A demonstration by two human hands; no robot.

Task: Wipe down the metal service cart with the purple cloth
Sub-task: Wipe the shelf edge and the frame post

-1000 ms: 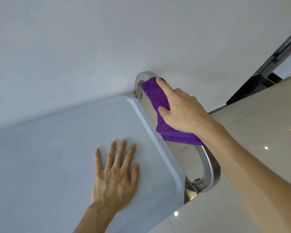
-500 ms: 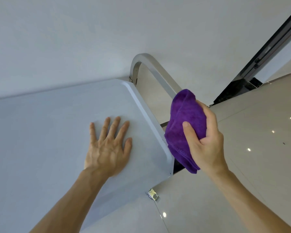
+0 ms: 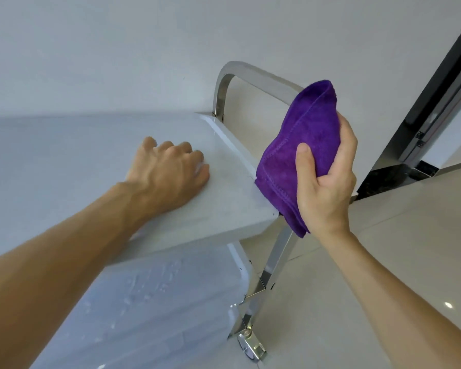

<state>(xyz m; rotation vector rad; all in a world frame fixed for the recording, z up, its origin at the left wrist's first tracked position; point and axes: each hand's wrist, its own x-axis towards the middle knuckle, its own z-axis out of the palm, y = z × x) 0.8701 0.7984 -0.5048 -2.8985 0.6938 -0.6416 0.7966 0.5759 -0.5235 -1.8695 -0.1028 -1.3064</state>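
One purple cloth [image 3: 301,153], folded, hangs with its long axis running top to bottom against the service cart [image 3: 237,198] handle end, grasped by the right hand [image 3: 328,179]. The left hand [image 3: 168,171] rests on the top shelf, fingers curled, holding nothing. Two shelves show.

Right hand [image 3: 328,182] grips cloth [image 3: 301,147] just off cart's top shelf [image 3: 91,155], at its right edge. Cloth touches that edge; its lower end hangs past the near right corner. Handle [image 3: 253,75] runs behind cloth, up-left of the grip. Left hand [image 3: 168,174] rests on top shelf, left of the grip. Lower shelf [image 3: 157,302] sits under top shelf, below-left. Leg [image 3: 274,259] drops straight below cloth to caster [image 3: 250,344]. Floor [image 3: 397,249] lies right and below.
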